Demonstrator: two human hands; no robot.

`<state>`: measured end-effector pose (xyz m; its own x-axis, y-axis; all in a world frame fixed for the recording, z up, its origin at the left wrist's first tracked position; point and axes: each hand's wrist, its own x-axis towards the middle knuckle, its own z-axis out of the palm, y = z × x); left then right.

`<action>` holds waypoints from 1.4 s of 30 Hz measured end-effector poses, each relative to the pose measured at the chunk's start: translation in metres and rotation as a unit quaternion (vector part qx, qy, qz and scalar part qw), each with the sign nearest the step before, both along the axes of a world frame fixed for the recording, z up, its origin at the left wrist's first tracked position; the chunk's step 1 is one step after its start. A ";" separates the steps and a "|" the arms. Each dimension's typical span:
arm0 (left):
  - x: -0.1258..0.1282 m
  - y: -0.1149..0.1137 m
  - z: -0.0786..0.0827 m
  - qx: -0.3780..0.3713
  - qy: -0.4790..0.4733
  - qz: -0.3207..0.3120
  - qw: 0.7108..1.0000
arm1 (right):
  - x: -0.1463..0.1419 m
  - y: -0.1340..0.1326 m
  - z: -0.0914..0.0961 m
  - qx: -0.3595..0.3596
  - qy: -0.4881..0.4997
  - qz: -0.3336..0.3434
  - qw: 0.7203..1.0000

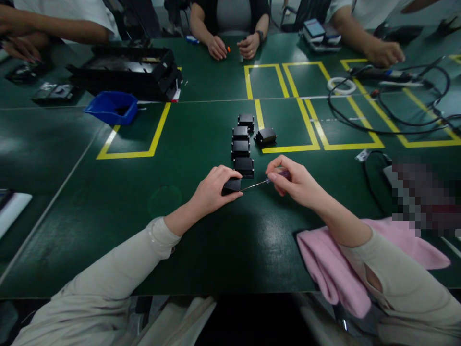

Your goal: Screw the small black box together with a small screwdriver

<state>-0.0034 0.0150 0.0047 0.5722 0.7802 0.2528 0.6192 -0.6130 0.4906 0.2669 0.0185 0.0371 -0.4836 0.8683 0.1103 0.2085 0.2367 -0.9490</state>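
Note:
My left hand [215,191] grips a small black box [231,185] on the green table, fingers over its top and thumb along its near side. In my right hand [293,180] is a screwdriver [283,175] with a dark purplish handle; its thin shaft points left and the tip meets the box's right side near my left thumb. Just beyond, a column of several similar black boxes [244,166] runs away from me, with small bright screws or pins at their sides. One more black box [266,136] sits tilted to the right of that column.
A blue bin [113,106] and stacked black trays [126,69] stand at the far left. A pink cloth [331,259] lies under my right forearm. Black cables [389,129] and a white tape ring [341,85] are at the right. Other people sit across the table.

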 end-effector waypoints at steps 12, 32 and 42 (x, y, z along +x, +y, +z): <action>0.001 0.001 -0.001 0.000 -0.001 0.002 1.000 | 0.001 0.001 -0.002 -0.012 0.002 0.007 1.000; 0.000 0.000 -0.001 0.003 -0.003 -0.001 1.000 | 0.001 0.001 -0.003 0.004 0.006 0.002 1.000; 0.000 0.001 -0.002 0.011 -0.006 -0.003 1.000 | 0.001 0.002 -0.004 0.008 0.013 -0.001 1.000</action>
<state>-0.0032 0.0159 0.0029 0.5737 0.7713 0.2758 0.6102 -0.6270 0.4842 0.2678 0.0206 0.0327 -0.4792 0.8670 0.1368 0.1842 0.2518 -0.9501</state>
